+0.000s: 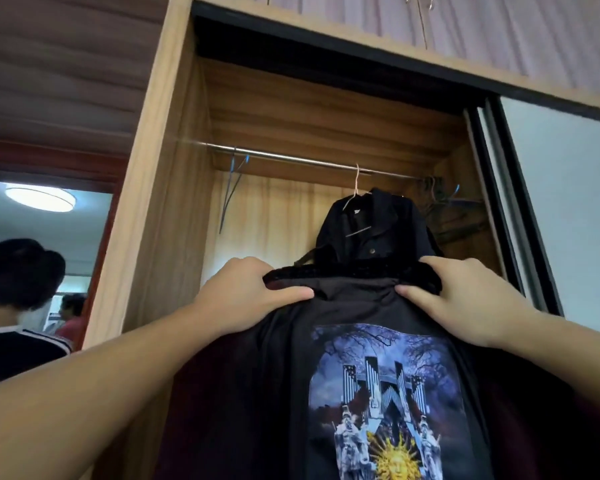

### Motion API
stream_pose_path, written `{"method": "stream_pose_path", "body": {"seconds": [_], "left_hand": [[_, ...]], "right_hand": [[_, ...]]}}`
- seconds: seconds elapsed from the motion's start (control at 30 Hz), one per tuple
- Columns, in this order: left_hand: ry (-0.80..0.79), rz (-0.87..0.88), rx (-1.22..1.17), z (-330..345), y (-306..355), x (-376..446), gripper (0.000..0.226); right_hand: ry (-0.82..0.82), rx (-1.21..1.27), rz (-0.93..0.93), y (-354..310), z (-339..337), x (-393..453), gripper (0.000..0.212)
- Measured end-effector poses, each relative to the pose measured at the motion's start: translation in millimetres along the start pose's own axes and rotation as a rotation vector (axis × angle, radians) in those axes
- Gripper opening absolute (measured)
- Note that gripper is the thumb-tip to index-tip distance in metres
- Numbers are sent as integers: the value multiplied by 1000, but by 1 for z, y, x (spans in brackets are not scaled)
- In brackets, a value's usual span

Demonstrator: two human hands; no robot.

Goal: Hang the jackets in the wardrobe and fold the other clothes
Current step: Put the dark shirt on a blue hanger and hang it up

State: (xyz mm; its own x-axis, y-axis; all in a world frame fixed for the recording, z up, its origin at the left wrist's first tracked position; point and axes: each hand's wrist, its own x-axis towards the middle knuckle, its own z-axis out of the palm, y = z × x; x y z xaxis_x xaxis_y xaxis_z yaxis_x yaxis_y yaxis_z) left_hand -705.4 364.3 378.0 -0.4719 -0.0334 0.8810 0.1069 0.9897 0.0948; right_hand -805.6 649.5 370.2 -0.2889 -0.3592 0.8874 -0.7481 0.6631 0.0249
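Note:
I hold up a black jacket (354, 313) with a blue and gold printed picture on its back, in front of the open wardrobe (160, 188). My left hand (246, 296) grips its left shoulder near the collar. My right hand (465, 299) grips the right shoulder. Any hanger inside this jacket is hidden. Behind it, another black jacket (371, 230) hangs on a thin wire hanger (355, 188) from the metal rail (291, 159).
A blue wire hanger (234, 174) hangs at the rail's left end, and several empty hangers (444, 199) bunch at its right end. A sliding door (561, 209) stands to the right. Two people (18, 306) are at the left, by a doorway.

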Motion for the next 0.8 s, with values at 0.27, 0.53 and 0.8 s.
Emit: {"method": "stream_pose_path", "body": {"seconds": [0.27, 0.53, 0.8], "left_hand": [[59, -16, 259, 18, -31, 33, 76], [83, -82, 471, 17, -72, 67, 75], [88, -115, 698, -16, -99, 137, 49]], "right_hand": [[-105, 196, -31, 26, 86, 53, 48], [-93, 273, -103, 16, 167, 114, 45], [-155, 385, -108, -29, 217, 195, 37]]}}
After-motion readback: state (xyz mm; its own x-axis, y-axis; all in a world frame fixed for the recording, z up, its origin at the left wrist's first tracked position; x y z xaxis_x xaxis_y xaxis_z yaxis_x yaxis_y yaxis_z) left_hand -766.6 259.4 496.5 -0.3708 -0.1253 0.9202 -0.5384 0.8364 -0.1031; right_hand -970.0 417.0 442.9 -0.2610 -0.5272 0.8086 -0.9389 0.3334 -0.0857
